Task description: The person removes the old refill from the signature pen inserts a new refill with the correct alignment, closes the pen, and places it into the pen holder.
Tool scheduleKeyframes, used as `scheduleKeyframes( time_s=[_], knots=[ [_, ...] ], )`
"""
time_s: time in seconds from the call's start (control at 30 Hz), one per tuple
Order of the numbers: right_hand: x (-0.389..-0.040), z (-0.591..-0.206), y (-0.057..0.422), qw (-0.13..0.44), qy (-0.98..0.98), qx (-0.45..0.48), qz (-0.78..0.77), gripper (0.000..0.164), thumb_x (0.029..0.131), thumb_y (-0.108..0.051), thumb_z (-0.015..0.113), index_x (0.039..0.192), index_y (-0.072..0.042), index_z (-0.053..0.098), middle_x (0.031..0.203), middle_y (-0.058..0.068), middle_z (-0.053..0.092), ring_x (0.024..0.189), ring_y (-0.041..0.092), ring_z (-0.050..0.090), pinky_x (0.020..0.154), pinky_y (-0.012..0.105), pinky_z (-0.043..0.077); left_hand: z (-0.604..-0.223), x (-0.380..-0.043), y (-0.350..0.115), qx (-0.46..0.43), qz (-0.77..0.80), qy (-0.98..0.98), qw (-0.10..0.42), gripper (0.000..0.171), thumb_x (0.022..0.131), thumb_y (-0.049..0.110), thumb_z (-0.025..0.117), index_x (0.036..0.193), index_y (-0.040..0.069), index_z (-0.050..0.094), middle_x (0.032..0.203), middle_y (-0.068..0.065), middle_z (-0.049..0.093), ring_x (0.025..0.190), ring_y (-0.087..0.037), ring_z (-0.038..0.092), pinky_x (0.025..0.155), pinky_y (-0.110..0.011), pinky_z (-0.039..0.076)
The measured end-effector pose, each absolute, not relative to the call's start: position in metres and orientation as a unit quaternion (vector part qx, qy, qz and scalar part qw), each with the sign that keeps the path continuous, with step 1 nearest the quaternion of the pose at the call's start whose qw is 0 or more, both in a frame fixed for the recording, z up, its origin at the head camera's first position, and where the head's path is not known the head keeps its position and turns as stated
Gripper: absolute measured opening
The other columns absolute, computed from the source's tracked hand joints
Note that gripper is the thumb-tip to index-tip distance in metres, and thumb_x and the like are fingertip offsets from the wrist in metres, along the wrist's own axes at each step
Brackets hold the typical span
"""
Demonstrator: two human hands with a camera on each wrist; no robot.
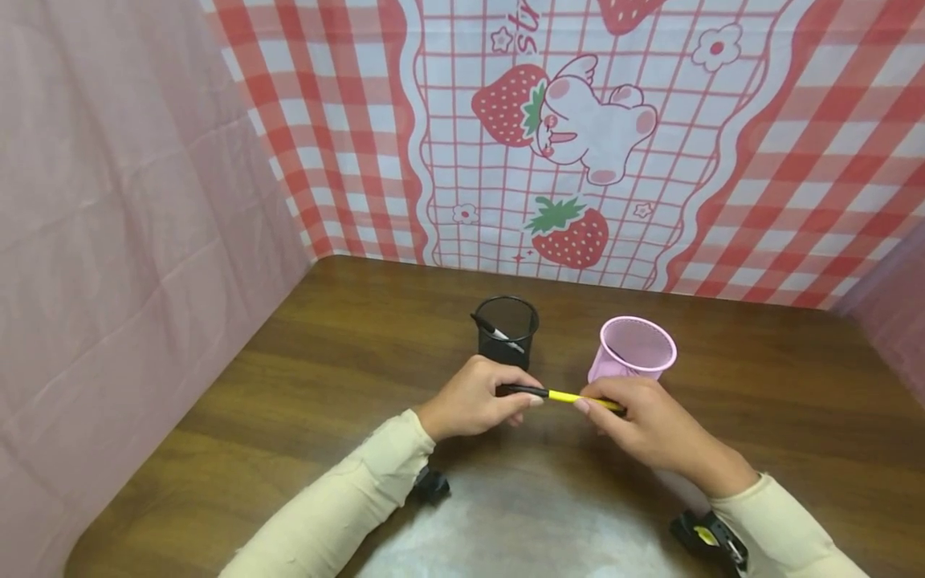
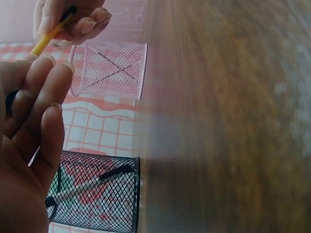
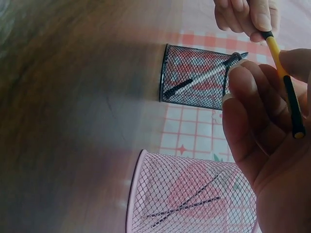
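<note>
A yellow-and-black pen [image 1: 562,396] is held level between both hands above the table. My left hand [image 1: 473,399] pinches its black end between thumb and fingers. At the yellow part, my right hand [image 1: 643,419] grips the pen, whose other black end [image 3: 294,114] sticks out along the palm in the right wrist view. Just behind the left hand stands a black mesh pen cup [image 1: 499,353], with a white-and-black marker [image 1: 499,331] leaning inside. A pink mesh pen cup [image 1: 601,365] stands behind the right hand; two thin dark crossed shapes [image 2: 116,70] show through its mesh.
The brown wooden table [image 1: 347,353] carries both cups. A checked strawberry-print cloth [image 1: 462,177] hangs along the back edge, and a plain pink curtain [image 1: 144,201] borders the left side. Dark devices [image 1: 432,486] sit at the wrists.
</note>
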State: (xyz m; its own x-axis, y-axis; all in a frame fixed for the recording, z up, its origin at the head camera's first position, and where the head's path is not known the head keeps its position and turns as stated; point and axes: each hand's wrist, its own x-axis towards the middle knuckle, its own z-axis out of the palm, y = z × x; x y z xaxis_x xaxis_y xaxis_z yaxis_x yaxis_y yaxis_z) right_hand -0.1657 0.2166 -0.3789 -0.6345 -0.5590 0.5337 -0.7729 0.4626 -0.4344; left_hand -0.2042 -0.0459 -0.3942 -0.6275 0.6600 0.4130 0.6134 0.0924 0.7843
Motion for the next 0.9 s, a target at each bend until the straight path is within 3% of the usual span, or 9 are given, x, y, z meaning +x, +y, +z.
scheduleKeyframes(
  time_s=[0.2, 0.33, 0.53, 0.73, 0.9],
  knots=[
    [-0.168, -0.376, 0.218, 0.171, -0.836, 0.405, 0.329, 0.006, 0.092, -0.012, 0.074, 0.090, -0.016, 0.069, 0.077, -0.018, 0.053, 0.067, 0.001, 0.049, 0.058, 0.013, 0.041, -0.392, -0.205, -0.045, 0.429, 0.518, 0.739, 0.021, 0.012, 0.093, 0.008, 0.073, 0.102, 0.000, 0.074, 0.072, -0.011, 0.069, 0.057, -0.002, 0.066, 0.054, -0.027, 0.058],
    [-0.168, -0.377, 0.213, 0.160, -0.835, 0.403, 0.338, 0.013, 0.090, -0.009, 0.075, 0.091, -0.020, 0.068, 0.078, -0.018, 0.054, 0.067, 0.001, 0.050, 0.057, 0.015, 0.043, -0.393, -0.202, -0.050, 0.415, 0.525, 0.742, 0.024, 0.014, 0.094, 0.011, 0.072, 0.103, 0.000, 0.074, 0.075, -0.013, 0.070, 0.058, -0.005, 0.067, 0.055, -0.028, 0.059],
    [-0.170, -0.376, 0.207, 0.153, -0.836, 0.408, 0.335, 0.005, 0.093, -0.018, 0.073, 0.093, -0.019, 0.068, 0.080, -0.018, 0.055, 0.067, 0.001, 0.050, 0.056, 0.015, 0.043, -0.395, -0.197, -0.058, 0.391, 0.547, 0.739, 0.037, 0.013, 0.094, 0.011, 0.072, 0.103, 0.002, 0.075, 0.076, -0.017, 0.070, 0.059, -0.010, 0.069, 0.056, -0.032, 0.060],
    [-0.168, -0.377, 0.211, 0.156, -0.839, 0.403, 0.329, 0.011, 0.089, -0.011, 0.077, 0.093, -0.017, 0.069, 0.081, -0.018, 0.056, 0.068, 0.002, 0.050, 0.057, 0.015, 0.044, -0.395, -0.199, -0.054, 0.402, 0.536, 0.741, 0.036, 0.012, 0.094, 0.011, 0.072, 0.102, 0.002, 0.075, 0.075, -0.015, 0.070, 0.058, -0.008, 0.068, 0.055, -0.029, 0.060],
    [-0.163, -0.379, 0.215, 0.176, -0.836, 0.392, 0.341, 0.021, 0.083, -0.004, 0.080, 0.093, -0.018, 0.069, 0.082, -0.017, 0.059, 0.069, 0.002, 0.052, 0.058, 0.016, 0.045, -0.393, -0.202, -0.049, 0.413, 0.527, 0.742, 0.037, 0.014, 0.094, 0.014, 0.073, 0.101, 0.002, 0.075, 0.072, -0.004, 0.069, 0.058, -0.009, 0.068, 0.055, -0.028, 0.059]
  ],
)
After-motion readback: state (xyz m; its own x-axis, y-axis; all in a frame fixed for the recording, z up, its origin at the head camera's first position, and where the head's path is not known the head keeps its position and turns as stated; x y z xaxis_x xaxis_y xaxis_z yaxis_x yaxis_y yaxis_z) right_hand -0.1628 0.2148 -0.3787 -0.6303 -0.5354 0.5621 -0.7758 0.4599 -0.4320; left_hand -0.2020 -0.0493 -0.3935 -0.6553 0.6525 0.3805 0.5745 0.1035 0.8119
